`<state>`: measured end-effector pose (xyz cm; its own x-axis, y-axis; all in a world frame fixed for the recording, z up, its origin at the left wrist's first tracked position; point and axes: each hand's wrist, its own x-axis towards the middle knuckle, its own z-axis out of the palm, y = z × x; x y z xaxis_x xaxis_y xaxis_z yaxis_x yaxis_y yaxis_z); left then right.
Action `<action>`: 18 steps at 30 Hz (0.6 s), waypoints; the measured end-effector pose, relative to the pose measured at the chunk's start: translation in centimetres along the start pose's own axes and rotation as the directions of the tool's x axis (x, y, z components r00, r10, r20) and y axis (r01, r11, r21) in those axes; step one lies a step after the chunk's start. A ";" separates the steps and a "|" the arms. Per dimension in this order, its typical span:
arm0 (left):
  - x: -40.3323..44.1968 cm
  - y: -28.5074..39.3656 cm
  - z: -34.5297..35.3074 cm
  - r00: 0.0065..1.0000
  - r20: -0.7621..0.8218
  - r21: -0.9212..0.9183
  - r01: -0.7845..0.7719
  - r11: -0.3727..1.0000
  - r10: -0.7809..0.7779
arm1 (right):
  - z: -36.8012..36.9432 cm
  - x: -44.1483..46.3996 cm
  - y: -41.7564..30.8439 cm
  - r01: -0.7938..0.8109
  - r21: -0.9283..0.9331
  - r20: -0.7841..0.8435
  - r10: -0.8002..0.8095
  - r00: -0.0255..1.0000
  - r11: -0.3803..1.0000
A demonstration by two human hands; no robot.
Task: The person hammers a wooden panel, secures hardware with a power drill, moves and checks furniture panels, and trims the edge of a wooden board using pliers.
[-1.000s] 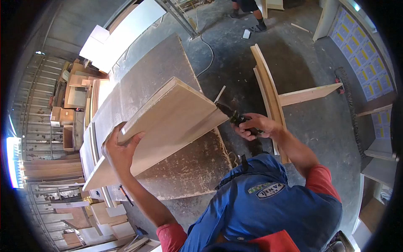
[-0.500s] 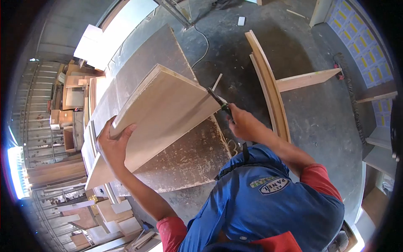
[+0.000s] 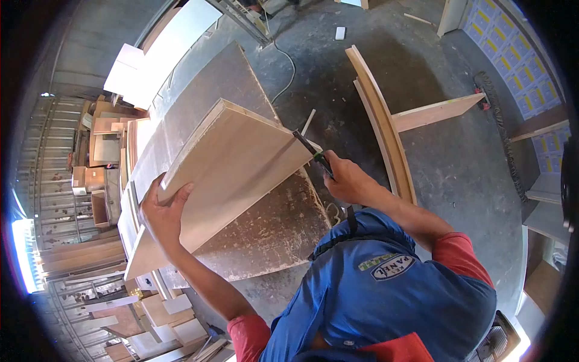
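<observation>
A pale wooden panel (image 3: 232,166) is held tilted above a worn brown worktable (image 3: 265,232). My left hand (image 3: 164,210) is closed around the panel's left edge, with the thumb on the broad face and the fingers behind. In my right hand (image 3: 351,180) is a file (image 3: 306,143) with a dark flat blade and a black and green handle. The blade lies against the panel's right end, near its upper corner. My right fingers are wrapped round the handle.
Right of the table stands a long curved-looking wooden frame (image 3: 386,133) with a board (image 3: 437,113) sticking out from it. A thin strip (image 3: 308,122) lies beyond the panel. Wood offcuts (image 3: 163,314) are piled at lower left. A cable (image 3: 292,72) runs along the floor.
The view has shifted slightly. The file's blade still rests at the panel's right end, and its handle sits a little lower. The left hand keeps its hold.
</observation>
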<state>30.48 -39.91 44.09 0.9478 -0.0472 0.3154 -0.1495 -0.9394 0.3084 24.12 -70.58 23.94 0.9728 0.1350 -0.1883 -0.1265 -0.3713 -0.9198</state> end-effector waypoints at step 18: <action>0.6 0.2 0.2 0.996 -0.036 0.003 -0.087 0.996 0.087 | -1.6 5.2 7.7 -0.583 0.806 0.547 -0.509 0.664 0.106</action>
<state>31.10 -40.21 44.20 0.9204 -0.1165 0.3733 -0.2305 -0.9327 0.2773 28.55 -74.15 16.44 0.6045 0.7815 0.1544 -0.7368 0.6222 -0.2646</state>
